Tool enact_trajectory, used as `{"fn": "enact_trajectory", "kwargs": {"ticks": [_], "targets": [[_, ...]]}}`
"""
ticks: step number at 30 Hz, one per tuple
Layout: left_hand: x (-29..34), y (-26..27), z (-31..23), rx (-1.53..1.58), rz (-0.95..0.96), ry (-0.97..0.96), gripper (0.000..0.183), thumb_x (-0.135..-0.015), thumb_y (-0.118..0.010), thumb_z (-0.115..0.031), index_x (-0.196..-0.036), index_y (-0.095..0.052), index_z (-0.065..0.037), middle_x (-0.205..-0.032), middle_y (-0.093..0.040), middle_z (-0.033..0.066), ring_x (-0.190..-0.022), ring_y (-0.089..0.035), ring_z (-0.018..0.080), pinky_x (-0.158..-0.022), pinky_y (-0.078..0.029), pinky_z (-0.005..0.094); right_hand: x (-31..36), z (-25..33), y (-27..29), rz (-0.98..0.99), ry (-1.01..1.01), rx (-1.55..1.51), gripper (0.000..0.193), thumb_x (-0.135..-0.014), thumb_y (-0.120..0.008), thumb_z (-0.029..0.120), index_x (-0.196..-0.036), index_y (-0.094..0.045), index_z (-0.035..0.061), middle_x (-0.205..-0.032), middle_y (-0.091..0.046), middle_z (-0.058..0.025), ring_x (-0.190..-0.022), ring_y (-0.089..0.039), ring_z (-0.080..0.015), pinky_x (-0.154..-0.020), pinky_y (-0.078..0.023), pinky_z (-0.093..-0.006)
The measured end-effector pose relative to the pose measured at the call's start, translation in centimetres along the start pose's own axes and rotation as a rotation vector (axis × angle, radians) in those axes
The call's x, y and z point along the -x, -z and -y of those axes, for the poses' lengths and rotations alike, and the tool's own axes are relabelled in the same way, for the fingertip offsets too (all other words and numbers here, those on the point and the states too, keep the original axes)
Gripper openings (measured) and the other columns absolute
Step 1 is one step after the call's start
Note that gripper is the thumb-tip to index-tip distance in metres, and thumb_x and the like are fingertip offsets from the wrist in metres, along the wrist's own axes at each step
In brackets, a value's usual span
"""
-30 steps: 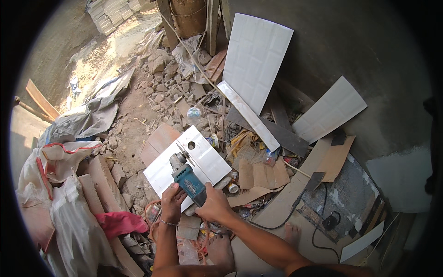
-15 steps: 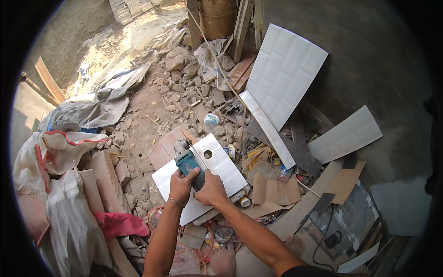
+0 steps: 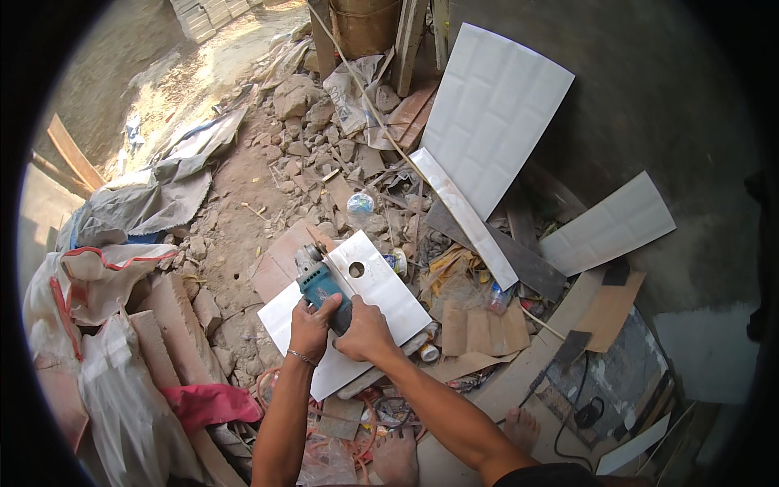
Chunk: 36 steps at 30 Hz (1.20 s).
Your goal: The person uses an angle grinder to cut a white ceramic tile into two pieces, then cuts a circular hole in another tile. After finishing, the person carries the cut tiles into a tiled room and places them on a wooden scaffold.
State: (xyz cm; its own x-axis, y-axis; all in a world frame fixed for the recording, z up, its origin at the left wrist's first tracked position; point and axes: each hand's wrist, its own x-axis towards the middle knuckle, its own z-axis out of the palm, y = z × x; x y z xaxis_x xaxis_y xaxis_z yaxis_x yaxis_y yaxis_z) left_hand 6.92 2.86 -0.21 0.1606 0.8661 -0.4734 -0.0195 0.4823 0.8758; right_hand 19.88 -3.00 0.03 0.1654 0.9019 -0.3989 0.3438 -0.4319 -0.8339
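Both hands, left hand and right hand, grip the grinder on the white tile; a round hole is already cut just beyond the fingers, with the edge cut seemingly underway.

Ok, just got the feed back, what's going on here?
A person grips a teal angle grinder with both hands, left hand and right hand, its front end set on a white tile with a round hole. The tile lies on rubble and scrap, with more white tiles leaning against the wall.
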Motion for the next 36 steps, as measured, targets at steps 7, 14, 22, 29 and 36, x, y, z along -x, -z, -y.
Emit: {"fn": "enact_trajectory", "kwargs": {"ticks": [7,14,22,29,36], "targets": [[-0.2,0.2,0.1,0.018,0.016,0.006,0.047,-0.089,-0.082,-0.016,-0.122,-0.056,0.004,-0.105,-0.07,0.0098,-0.09,-0.068,0.0163,-0.081,-0.057,0.03,-0.1,-0.1,-0.2,0.012,-0.011,-0.007,0.058,-0.063,-0.078,0.015,-0.111,-0.054,-0.0081,-0.1,-0.069,-0.0321,-0.099,-0.068,-0.0495,-0.087,-0.057,-0.0492],[-0.2,0.1,0.0,0.048,0.011,0.023,0.046,-0.09,-0.082,-0.015,-0.122,-0.056,0.005,-0.105,-0.07,0.01,-0.089,-0.068,0.0164,-0.08,-0.057,0.0302,-0.1,0.3,-0.1,0.019,-0.035,0.008,0.059,-0.065,-0.078,0.016,-0.113,-0.054,-0.0091,-0.103,-0.068,-0.0329,-0.101,-0.068,-0.0491,-0.09,-0.056,-0.0487],[-0.5,0.3,0.1,0.051,0.028,0.029,0.047,-0.09,-0.082,-0.014,-0.123,-0.055,0.007,-0.106,-0.07,0.0115,-0.09,-0.068,0.0175,-0.081,-0.058,0.0308,-0.1,0.6,0.2,0.023,-0.037,0.017,0.061,-0.064,-0.077,0.016,-0.114,-0.054,-0.0099,-0.104,-0.068,-0.0338,-0.102,-0.068,-0.0496,-0.091,-0.056,-0.0485],[-0.4,0.1,0.0,0.064,0.012,0.045,0.048,-0.09,-0.081,-0.013,-0.124,-0.054,0.008,-0.107,-0.069,0.0126,-0.091,-0.069,0.0192,-0.082,-0.058,0.032,0.0,1.0,0.6,0.074,-0.064,0.024,0.059,-0.069,-0.078,0.015,-0.116,-0.052,-0.0104,-0.109,-0.067,-0.0337,-0.106,-0.067,-0.0487,-0.094,-0.056,-0.0493],[-0.4,0.1,-0.1,0.079,0.006,0.049,0.048,-0.09,-0.081,-0.013,-0.124,-0.054,0.008,-0.107,-0.069,0.0137,-0.091,-0.068,0.0197,-0.082,-0.058,0.0324,-0.1,0.9,0.4,0.06,-0.056,0.033,0.059,-0.07,-0.078,0.015,-0.116,-0.053,-0.0107,-0.109,-0.067,-0.0342,-0.106,-0.067,-0.049,-0.094,-0.056,-0.0496]]}}
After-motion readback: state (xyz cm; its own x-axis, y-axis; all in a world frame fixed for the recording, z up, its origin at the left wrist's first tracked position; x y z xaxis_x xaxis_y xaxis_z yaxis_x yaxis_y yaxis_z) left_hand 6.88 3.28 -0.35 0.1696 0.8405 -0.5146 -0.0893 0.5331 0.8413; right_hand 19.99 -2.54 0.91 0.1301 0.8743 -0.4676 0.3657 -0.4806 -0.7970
